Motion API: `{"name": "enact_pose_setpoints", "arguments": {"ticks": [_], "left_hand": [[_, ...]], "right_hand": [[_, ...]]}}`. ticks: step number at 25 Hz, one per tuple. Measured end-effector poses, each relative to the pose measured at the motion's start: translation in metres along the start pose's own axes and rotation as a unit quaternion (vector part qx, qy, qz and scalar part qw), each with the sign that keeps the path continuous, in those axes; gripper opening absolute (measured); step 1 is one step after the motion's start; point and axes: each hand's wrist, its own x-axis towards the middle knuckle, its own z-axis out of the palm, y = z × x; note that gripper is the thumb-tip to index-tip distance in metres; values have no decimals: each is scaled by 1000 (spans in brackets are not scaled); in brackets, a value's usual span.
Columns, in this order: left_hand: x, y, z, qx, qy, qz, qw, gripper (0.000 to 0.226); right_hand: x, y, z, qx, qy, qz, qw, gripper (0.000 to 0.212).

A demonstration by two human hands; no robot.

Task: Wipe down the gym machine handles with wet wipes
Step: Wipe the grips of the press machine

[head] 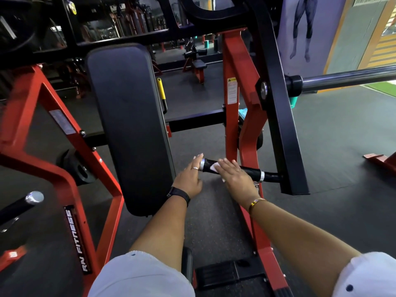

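Note:
A black machine handle [250,171] with silver end bands juts left from a black upright arm of the red gym machine. My right hand [235,177] lies flat over the middle of the handle, fingers straight, pressing a white wet wipe [214,167] against it. My left hand [189,179] is at the handle's free end, its straight fingers touching the silver cap [203,163]. A second black handle [21,205] with a silver cap shows at the lower left, untouched.
A tall black back pad [128,125] stands left of my hands. Red frame beams [233,67] rise behind and run along the floor. A chrome weight bar [351,79] sticks out to the right. A teal pack [243,113] sits behind the red post. Dark rubber floor lies below.

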Motion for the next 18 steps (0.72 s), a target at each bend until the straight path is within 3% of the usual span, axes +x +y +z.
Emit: {"name": "enact_pose_setpoints", "arguments": {"ticks": [3, 5, 6, 10, 11, 14, 18], "left_hand": [[1, 3, 1, -12, 3, 1, 1000, 88], [1, 5, 2, -21, 18, 10, 1000, 86], [1, 5, 2, -25, 22, 12, 999, 85], [8, 3, 3, 17, 44, 56, 997, 80], [12, 1, 4, 41, 48, 75, 995, 82], [23, 2, 8, 129, 32, 98, 986, 85], [28, 14, 13, 170, 40, 96, 980, 78]], "right_hand": [[33, -25, 5, 51, 41, 129, 989, 47], [55, -45, 6, 77, -44, 163, 983, 48], [52, -49, 8, 60, -72, 138, 986, 49], [-1, -14, 10, 10, -27, -71, 997, 60], [-2, -5, 6, 10, -12, -66, 998, 57], [23, -7, 0, 41, 15, 66, 997, 52], [4, -11, 5, -7, -71, -34, 997, 73]]}}
